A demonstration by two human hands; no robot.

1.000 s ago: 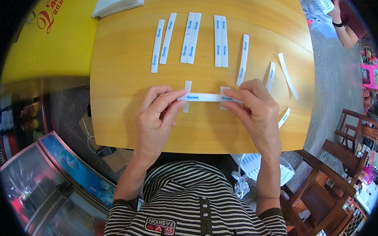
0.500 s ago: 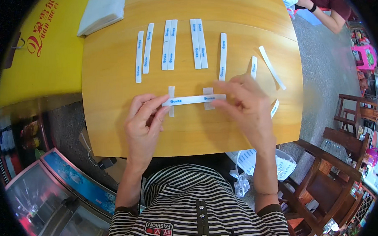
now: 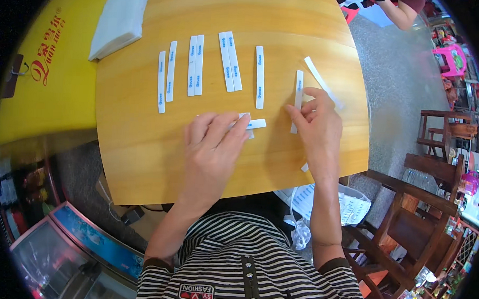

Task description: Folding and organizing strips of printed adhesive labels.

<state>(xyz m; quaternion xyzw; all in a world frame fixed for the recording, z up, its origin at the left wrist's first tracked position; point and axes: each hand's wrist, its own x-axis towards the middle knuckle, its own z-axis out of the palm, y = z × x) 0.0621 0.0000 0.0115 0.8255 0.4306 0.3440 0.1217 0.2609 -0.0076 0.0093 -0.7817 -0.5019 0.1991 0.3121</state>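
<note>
From afar I see the left hand partly covering a crosswise white strip on the table; whether its fingers clamp, I cannot tell. The right hand has thumb and forefinger apart at another strip.

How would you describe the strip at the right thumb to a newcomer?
On the table, find the right hand. By its thumb, a white strip with blue print runs up the picture. Unlike the left neighbour and the slanted right neighbour, it has the thumb across it.
</note>
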